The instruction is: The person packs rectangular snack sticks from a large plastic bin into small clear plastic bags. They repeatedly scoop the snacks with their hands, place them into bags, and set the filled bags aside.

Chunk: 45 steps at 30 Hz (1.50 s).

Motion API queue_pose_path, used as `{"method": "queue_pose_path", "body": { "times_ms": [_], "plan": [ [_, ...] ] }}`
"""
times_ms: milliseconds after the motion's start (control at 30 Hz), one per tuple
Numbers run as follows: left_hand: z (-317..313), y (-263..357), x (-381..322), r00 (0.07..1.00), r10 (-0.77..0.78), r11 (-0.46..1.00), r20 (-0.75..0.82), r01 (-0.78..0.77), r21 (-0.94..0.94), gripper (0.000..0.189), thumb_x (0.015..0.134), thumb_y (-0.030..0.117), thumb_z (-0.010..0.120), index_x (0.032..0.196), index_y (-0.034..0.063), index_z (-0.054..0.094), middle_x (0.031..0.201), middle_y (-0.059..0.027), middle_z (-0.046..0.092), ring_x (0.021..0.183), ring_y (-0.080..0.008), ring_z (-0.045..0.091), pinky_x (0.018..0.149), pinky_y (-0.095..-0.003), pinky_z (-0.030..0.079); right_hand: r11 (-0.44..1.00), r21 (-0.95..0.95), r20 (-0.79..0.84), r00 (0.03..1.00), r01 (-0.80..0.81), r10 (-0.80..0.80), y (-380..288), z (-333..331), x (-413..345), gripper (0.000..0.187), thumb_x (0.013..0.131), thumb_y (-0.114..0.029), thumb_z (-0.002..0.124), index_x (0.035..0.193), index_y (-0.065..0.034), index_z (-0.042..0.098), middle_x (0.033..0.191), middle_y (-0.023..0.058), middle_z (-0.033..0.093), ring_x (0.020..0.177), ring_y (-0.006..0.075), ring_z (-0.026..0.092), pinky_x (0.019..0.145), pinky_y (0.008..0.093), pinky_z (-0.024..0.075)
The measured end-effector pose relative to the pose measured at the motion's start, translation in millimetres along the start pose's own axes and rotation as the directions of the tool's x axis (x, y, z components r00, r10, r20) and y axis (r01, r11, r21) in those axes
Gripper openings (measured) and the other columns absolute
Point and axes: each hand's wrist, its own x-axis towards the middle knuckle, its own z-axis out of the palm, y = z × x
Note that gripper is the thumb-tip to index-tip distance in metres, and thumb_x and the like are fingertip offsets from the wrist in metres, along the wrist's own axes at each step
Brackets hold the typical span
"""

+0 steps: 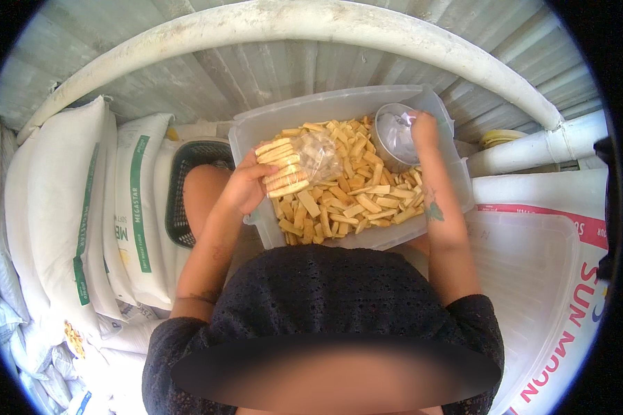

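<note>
My left hand [248, 181] grips a clear plastic bag [319, 155] with a row of pale yellow baked sticks [284, 168] inside. The bag's loose end points right, over a translucent plastic bin [270, 231] holding a heap of loose baked sticks [342, 199]. In the bin's far right corner stands a round tub [401, 165] with whitish, crumpled material in it. My right hand [423, 127] is at the tub's right rim, its fingers closed on a small whitish piece [409, 118] at the tub's mouth.
A dark green plastic basket [176, 207] is left of the bin, beside stacked white flour sacks [62, 207]. A translucent lid [524, 290] lies on another sack [584, 249] at right. A thick whitish pipe [311, 21] crosses before the corrugated wall [290, 67].
</note>
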Motion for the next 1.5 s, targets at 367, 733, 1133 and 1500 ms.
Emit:
{"method": "queue_pose_path", "body": {
  "times_ms": [367, 733, 1133, 1500],
  "plan": [
    [31.5, 7.8, -15.2, 0.996, 0.082, 0.993, 0.046, -0.078, -0.087, 0.075, 0.074, 0.0, 0.05, 0.136, 0.0173, 0.013, 0.125, -0.0151, 0.036, 0.113, -0.0273, 0.042, 0.094, -0.0387, 0.037, 0.274, 0.955, 0.094, 0.993, -0.111, 0.073, -139.3, -95.1, -67.6, 0.013, 0.073, 0.005, 0.062, 0.079, -0.0059, 0.064, 0.08, 0.0076, 0.061, 0.072, 0.0148, 0.057, 0.068, 0.0254, 0.0455],
    [62.5, 9.7, -32.9, 0.95, 0.13, 0.983, 0.283, -0.086, -0.161, 0.051, 0.08, 0.004, 0.048, 0.127, 0.0146, 0.031, 0.122, -0.0116, 0.041, 0.109, -0.0244, 0.047, 0.09, -0.0358, 0.043, 0.315, 0.74, -0.536, 0.804, 0.594, -0.258, -168.4, -89.9, -95.6, 0.011, 0.065, 0.002, 0.069, 0.068, -0.0067, 0.063, 0.13, 0.0129, 0.029, 0.12, 0.0279, 0.035, 0.101, 0.0415, 0.028],
    [62.8, 2.7, -35.6, 0.867, 0.265, 0.96, 0.423, -0.195, -0.201, 0.074, 0.068, -0.001, 0.062, 0.131, 0.0136, 0.026, 0.133, -0.0071, 0.027, 0.116, -0.0226, 0.041, 0.098, -0.0358, 0.034, 0.352, 0.86, -0.327, 0.928, 0.37, -0.178, -185.6, -98.7, -93.4, 0.006, 0.072, 0.004, 0.064, 0.076, 0.0004, 0.061, 0.078, 0.0069, 0.059, 0.068, 0.0144, 0.056, 0.061, 0.0235, 0.0449],
    [42.5, 1.1, -19.6, 0.929, 0.327, 0.893, -0.173, -0.244, 0.378, 0.029, 0.09, 0.028, 0.045, 0.102, 0.0039, 0.054, 0.082, 0.0002, 0.058, 0.068, -0.0058, 0.049, 0.058, -0.0187, 0.035, 0.421, 0.879, -0.175, 0.973, 0.224, -0.153, -189.7, -84.6, -81.8, 0.009, 0.069, 0.002, 0.067, 0.077, -0.0009, 0.064, 0.099, 0.008, 0.055, 0.081, 0.0139, 0.054, 0.076, 0.0261, 0.0441]
  ]
}}
